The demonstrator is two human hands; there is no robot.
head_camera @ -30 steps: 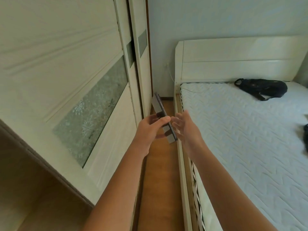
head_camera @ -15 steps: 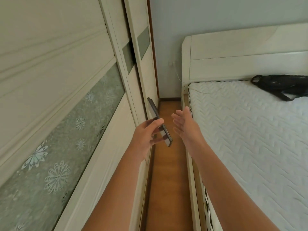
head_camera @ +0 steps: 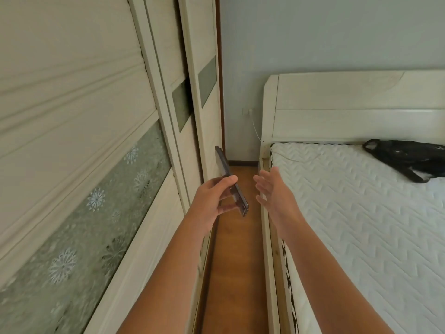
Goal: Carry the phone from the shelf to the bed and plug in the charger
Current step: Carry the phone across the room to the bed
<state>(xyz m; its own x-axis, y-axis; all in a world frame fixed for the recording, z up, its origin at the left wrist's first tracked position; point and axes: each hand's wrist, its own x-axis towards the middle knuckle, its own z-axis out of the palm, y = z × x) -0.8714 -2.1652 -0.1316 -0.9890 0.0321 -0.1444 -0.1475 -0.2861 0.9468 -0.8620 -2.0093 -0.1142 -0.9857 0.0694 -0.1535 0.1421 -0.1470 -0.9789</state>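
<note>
We hold the phone (head_camera: pixel 231 183) in our left hand (head_camera: pixel 212 201), thumb along its near edge and fingers pressed against the underside, so it stands edge-on and tilted above the strip of wooden floor (head_camera: pixel 237 249) beside the bed (head_camera: pixel 361 213). Our right hand (head_camera: pixel 277 191) is spread and empty, palm turned toward the phone, just short of touching it.

Compared with a second ago, we have come further down the gap: the headboard (head_camera: pixel 349 104) looms larger, the wardrobe (head_camera: pixel 96 141) doors fill more of the view on the far side of the floor from the bed, and the phone has stayed in the same left-hand grip with the right hand hovering alongside. We judge the carry to be well under way, with the plugging-in not yet begun.

A thin white charger cable (head_camera: pixel 256 132) hangs from a wall socket (head_camera: pixel 248 112) just beside the headboard's corner and trails onto the mattress (head_camera: pixel 349 201) near that corner; its plug end is too small to make out. The mattress is bare, white and quilted, so it should take the phone softly. A black bag (head_camera: pixel 407 156) lies on it below the headboard, well apart from the cable.
</note>
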